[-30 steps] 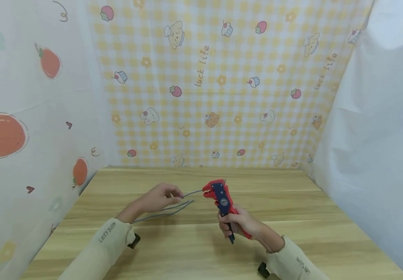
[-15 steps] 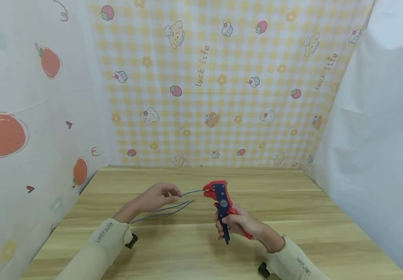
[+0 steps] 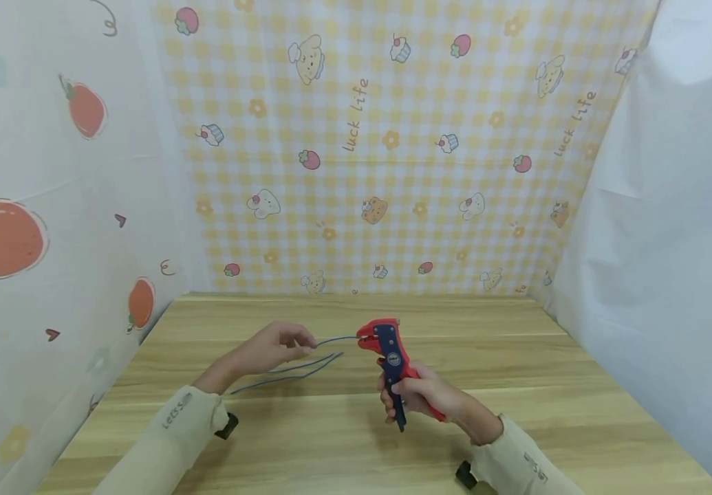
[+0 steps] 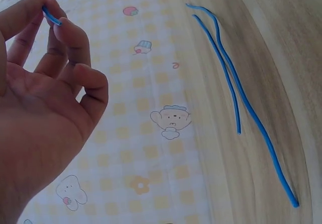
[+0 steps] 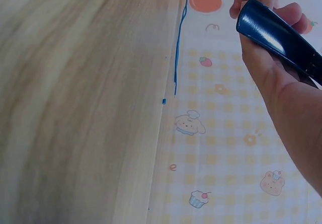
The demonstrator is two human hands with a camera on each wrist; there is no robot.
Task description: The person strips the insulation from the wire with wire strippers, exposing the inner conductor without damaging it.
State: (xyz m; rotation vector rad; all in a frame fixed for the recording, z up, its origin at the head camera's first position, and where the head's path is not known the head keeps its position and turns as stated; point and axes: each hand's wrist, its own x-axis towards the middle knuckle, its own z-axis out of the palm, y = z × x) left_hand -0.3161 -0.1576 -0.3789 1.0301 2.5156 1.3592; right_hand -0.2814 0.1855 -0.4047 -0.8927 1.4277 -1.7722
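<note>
My left hand (image 3: 272, 348) pinches a thin blue wire (image 3: 337, 338) between thumb and fingertips; in the left wrist view a short end of the pinched wire (image 4: 52, 17) pokes out. Its other end reaches the mouth of a red and dark blue wire stripper (image 3: 391, 344). Whether the jaws grip the wire is too small to tell. My right hand (image 3: 426, 393) grips the stripper by its handles, which stand apart, head up over the table. In the right wrist view a dark handle (image 5: 274, 32) covers part of the fingers.
Two more blue wires lie on the wooden table (image 3: 516, 385) below my left hand, a longer wire (image 4: 245, 98) and a shorter wire (image 4: 229, 75). A tiny blue piece (image 5: 164, 101) lies on the table. Patterned cloth (image 3: 356, 172) closes off the back.
The stripper's handles have spread a little, and its red jaws look closer together. My left hand has shifted slightly left, so more wire shows between it and the stripper.
</note>
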